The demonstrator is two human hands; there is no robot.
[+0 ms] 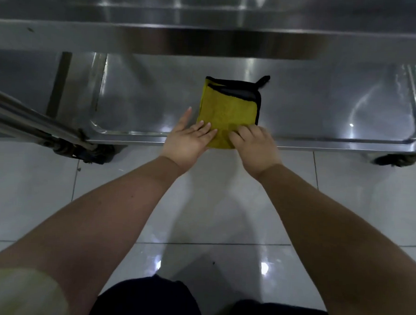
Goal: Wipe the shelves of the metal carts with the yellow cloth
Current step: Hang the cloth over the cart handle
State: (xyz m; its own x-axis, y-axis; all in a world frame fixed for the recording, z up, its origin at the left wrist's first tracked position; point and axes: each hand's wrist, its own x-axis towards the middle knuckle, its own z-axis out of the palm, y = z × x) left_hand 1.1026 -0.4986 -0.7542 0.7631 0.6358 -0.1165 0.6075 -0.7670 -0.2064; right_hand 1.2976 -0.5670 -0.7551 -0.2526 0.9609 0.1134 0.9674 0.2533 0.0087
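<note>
Folded yellow cloth flat on the bottom shelf of a metal cart, near the shelf's front lip and roughly mid-width; long axis running away from the body, black-trimmed end and hanging loop at the far side, near end draped at the rim; left hand and right hand both at that near end, about equally close, so either placed to lead; left fingers spread nearly flat, tips resting on the cloth's near left corner, thumb out beside the left edge on bare steel; right fingers curled down onto the near right corner, pressing rather than plainly pinching, though any fold tucked beneath them cannot be told; cloth lying straight ahead of both sets of fingertips, most of its length beyond them; judged ready for a push forward or a sideways sweep across the steel; pale tiled floor below.
</note>
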